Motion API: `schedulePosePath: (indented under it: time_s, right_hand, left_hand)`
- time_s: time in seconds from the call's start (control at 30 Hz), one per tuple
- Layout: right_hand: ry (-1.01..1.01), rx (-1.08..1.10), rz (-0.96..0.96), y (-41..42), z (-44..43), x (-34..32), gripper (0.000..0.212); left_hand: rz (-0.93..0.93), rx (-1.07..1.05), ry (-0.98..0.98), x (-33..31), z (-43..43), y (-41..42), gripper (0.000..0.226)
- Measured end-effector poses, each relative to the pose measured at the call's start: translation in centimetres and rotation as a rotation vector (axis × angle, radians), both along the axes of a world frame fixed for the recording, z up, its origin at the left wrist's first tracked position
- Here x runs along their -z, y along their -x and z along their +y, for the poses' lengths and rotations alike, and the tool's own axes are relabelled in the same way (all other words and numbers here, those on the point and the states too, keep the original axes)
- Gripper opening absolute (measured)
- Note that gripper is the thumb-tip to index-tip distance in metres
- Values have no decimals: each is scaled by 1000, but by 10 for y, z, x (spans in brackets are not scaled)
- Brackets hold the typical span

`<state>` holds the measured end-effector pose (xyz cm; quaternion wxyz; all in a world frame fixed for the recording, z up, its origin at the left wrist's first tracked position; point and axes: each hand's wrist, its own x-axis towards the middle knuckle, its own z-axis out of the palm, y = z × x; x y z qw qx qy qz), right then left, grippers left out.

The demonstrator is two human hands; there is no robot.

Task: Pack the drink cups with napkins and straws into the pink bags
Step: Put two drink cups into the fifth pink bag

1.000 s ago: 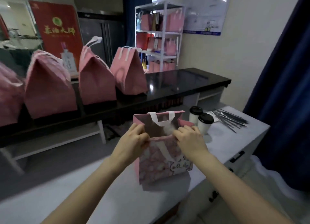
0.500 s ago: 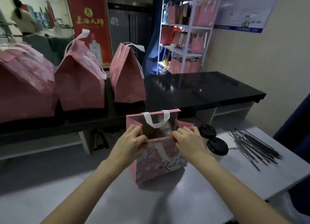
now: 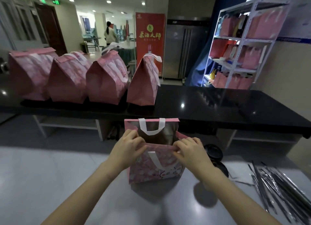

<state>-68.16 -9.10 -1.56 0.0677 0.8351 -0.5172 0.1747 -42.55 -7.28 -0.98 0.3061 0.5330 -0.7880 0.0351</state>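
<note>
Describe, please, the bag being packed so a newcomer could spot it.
On the grey table, before the black counter, stands a pink bag. The left hand and right hand pinch its rim. Unlike the four closed bags behind, it is open.

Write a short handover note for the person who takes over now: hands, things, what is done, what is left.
Hands: left hand and right hand each pinch the near rim of the open bag, upright on the table.
Things: two cups stand right of the bag, outside it; straws lie further right; no napkins in sight.
Done: four closed bags on the counter.
Left: probably load cups, napkins, straws into the bag and close it; its inside does not show.
</note>
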Motion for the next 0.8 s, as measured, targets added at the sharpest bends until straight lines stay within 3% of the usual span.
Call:
schedulePosePath:
  time_s: [0.13,0.37,0.53,0.6,0.7,0.8]
  right_hand:
    - [4,-81,-50,20,4,-3,27]
    - [-28,-61,-134,58,4,-5,39]
    - [-116,19,-217,89,-1,3,44]
    - [-215,130,-164,104,-5,13,46]
    - [-371,307,34,123,-10,33,57]
    - [-478,375,66,134,-8,53,69]
  left_hand:
    - [-10,-96,0,-3,2,19,27]
    - [-13,-161,29,-8,-19,33,13]
    - [139,-183,10,-19,-41,24,38]
    - [168,-216,4,-22,-47,17,46]
    - [60,-189,-83,-21,-53,11,50]
    - [-29,-127,-184,-14,-51,8,55]
